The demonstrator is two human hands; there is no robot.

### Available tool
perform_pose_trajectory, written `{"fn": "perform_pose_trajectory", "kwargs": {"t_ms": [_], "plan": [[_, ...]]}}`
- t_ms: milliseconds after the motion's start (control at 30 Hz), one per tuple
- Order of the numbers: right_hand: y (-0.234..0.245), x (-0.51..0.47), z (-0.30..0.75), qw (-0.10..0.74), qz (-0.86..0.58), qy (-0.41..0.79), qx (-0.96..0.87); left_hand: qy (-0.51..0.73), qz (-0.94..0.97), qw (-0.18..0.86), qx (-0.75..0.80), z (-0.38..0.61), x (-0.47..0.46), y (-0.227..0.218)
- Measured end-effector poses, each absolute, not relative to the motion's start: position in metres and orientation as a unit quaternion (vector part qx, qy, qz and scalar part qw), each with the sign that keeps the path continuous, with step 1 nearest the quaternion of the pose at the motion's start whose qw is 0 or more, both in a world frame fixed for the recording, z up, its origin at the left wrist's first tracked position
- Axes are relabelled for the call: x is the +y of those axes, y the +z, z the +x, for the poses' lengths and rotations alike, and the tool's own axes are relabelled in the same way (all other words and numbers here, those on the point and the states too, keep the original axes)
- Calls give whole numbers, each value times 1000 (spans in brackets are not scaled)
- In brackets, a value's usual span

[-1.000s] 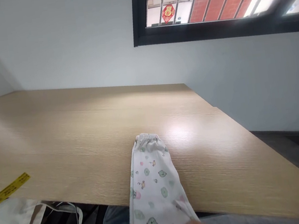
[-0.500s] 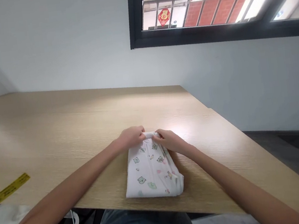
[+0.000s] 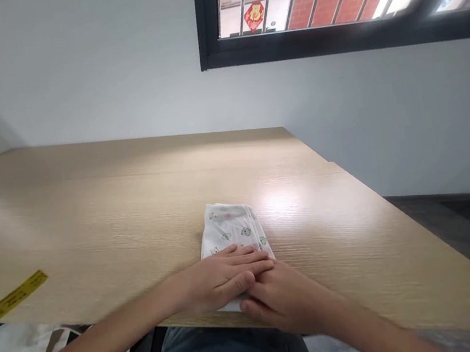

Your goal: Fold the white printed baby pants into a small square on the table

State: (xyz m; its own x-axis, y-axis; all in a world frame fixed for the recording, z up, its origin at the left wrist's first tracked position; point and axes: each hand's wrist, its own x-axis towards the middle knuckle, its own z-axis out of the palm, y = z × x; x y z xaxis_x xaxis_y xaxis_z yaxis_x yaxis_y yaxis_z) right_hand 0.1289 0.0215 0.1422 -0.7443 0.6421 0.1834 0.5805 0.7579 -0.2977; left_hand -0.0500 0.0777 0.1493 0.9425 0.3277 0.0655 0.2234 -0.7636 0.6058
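A small folded garment [image 3: 232, 229], white with a tiny animal print, lies near the front edge of a wooden table [image 3: 93, 217]. The left hand [image 3: 220, 279] presses flat on its near end, fingers spread; the right hand [image 3: 283, 296] rests open beside it, touching. The fabric looks soft, light and floppy, best gripped along its folded edges.
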Motion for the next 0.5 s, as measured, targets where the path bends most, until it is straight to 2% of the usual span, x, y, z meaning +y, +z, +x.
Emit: {"fn": "perform_pose_trajectory", "kwargs": {"t_ms": [67,167,233,367,500], "plan": [[142,7,126,118,-330,105,-931,45,960,243,129,-41,97,142],[140,-9,122,100,-314,61,-942,60,979,110,160,-26,139,131],[132,-16,121,111,-293,-1,-950,80,973,58,209,-17,164,128],[118,-26,124,154,-225,-113,-955,88,949,53,297,-13,187,133],[129,-30,133,190,-206,-105,-954,121,932,48,340,-33,172,144]]}}
